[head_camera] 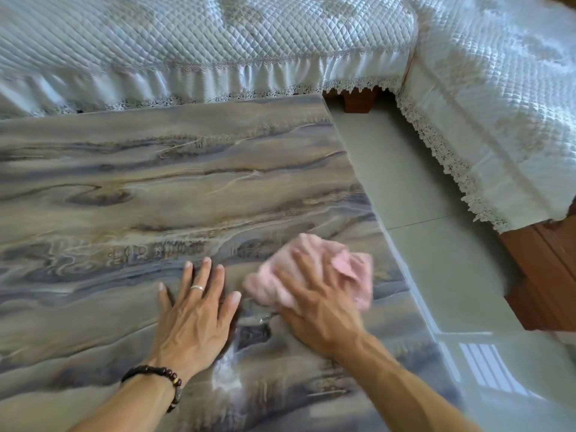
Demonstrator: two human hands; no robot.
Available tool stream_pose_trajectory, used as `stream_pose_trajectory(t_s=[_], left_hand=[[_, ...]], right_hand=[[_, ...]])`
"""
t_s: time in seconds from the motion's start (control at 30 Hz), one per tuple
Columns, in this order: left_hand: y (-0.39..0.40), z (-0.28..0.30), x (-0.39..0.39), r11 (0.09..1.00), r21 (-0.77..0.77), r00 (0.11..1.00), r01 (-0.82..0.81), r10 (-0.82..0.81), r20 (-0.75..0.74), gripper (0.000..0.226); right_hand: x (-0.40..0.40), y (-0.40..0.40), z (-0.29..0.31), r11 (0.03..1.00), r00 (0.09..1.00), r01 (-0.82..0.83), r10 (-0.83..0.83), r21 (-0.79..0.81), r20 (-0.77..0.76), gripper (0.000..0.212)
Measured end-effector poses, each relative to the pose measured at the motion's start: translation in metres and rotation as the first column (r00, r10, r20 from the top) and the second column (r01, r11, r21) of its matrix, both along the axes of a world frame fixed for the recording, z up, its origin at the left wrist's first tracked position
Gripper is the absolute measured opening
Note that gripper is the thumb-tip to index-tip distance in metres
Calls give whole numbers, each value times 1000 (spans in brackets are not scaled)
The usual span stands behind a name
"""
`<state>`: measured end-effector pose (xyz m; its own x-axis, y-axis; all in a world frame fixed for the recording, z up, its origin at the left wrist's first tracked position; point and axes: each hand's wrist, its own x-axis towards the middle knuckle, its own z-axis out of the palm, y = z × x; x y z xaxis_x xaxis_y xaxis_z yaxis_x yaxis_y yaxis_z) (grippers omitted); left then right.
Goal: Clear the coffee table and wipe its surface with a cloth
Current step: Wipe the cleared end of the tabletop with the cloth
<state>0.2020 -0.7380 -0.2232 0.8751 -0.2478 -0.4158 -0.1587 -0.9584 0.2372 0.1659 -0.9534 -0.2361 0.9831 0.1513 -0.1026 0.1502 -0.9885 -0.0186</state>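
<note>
Living room: quilted white sofa covers (218,42) with lace trim beyond the fingertips and off to the right, pale floor tiles (414,194) between. The bench (156,169) has a glossy top with a swirling brown-grey grain; nothing stands on the part in view.

Right hand (314,294) lies over a crumpled pink cloth (349,266), fingers spread and pressing it flat to the bench near the right edge. Hand and cloth are blurred, so probably mid-stroke. Left hand (194,310) just beside it, palm down, fingers straight and splayed, holding nothing, bracing. A ring (197,287) on one finger, a bead bracelet (159,377) at the wrist.

Judgement: clearing looks done, wiping is underway. To do it well:
- keep the palm flat, pressure even;
- overlap strokes outward from the bracing hand;
- refold the cloth once soiled;
- mind the edge just past the cloth, so crumbs don't go to the floor;
- shift the left hand to wipe beneath it.
</note>
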Motion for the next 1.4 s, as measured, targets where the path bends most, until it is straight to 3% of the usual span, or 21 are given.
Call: stream_pose_trajectory(t_s=[0.1, 0.17, 0.27, 0.33, 0.4, 0.43, 0.47, 0.53, 0.6, 0.63, 0.7, 0.77, 0.87, 0.93, 1.03, 1.1, 1.17, 1.27, 1.33, 1.4], left_hand=[[-4, 1, -4, 999, -45, 1000, 22, -21, 22, 96], [-6, -1, -10, 998, -46, 999, 37, -36, 22, 95], [-9, -4, -20, 998, -32, 998, 58, -58, 18, 94], [-9, -2, -29, 999, -9, 999, 50, -50, -1, 95], [-6, 1, -43, 999, -3, 999, 32, -32, -4, 95], [-4, 3, -49, 1000, -6, 1000, 26, -26, -8, 95], [-2, 6, -55, 1000, -2, 999, 26, -26, -22, 94], [2, 9, -64, 1000, 6, 997, 18, -17, -74, 84], [6, 9, -63, 1000, -27, 994, -14, 11, -106, 74], [7, 8, -61, 999, -40, 993, -16, 12, -115, 71], [9, 3, -60, 999, -46, 992, 4, -10, -125, 66], [13, 1, -61, 998, -56, 994, -2, -5, -114, 62], [12, 0, -64, 998, -66, 991, -4, -4, -131, 63], [10, 1, -63, 998, -68, 990, 1, -11, -143, 64], [11, 0, -60, 996, -84, 989, -2, -10, -148, 65], [14, -3, -58, 997, -83, 988, 1, -14, -154, 63], [15, -4, -57, 996, -90, 985, -9, -7, -173, 62], [16, 0, -61, 998, -66, 987, 1, -11, -159, 66], [14, 3, -68, 998, -6, 995, 69, -69, -72, 71], [8, 3, -78, 992, 12, 992, 126, -127, 14, 77]], right_hand=[[6, -76, -6, 912, 911, 401, -387, 90, -143, 50], [29, -85, -7, 840, 849, 528, -514, 130, -126, 47], [37, -34, -8, 915, 913, 402, -399, 29, -83, 49], [8, 4, -16, 989, 987, 146, -144, 21, -75, 52], [-35, 8, -24, 996, 987, -85, 89, 34, -132, 52], [-52, -6, -25, 992, 976, -128, 129, 22, -177, 53], [-62, -26, -22, 995, 980, -98, 99, 13, -172, 54], [-65, -66, -8, 980, 971, 194, -188, 30, -146, 57], [-43, -71, 5, 851, 859, 508, -488, 134, -156, 55], [-27, -56, 6, 833, 845, 533, -515, 146, -147, 52], [-13, -1, 4, 927, 927, 363, -350, 92, -132, 50], [-30, 45, -5, 984, 995, 99, -95, 150, -37, 49], [-93, 29, -6, 987, 993, -41, 57, 152, -105, 52], [-99, -17, -3, 992, 995, 55, -45, 113, -87, 51], [-51, -19, 3, 869, 878, 471, -445, 150, -178, 50], [-35, 30, -3, 865, 865, 488, -463, 114, -193, 53], [-56, 67, -12, 917, 929, 353, -320, 186, -187, 56], [-104, 32, -11, 982, 985, 131, -113, 135, -132, 58], [-105, -27, -10, 955, 953, 285, -275, 75, -125, 61], [-83, -67, 1, 795, 810, 586, -565, 157, -157, 52]])
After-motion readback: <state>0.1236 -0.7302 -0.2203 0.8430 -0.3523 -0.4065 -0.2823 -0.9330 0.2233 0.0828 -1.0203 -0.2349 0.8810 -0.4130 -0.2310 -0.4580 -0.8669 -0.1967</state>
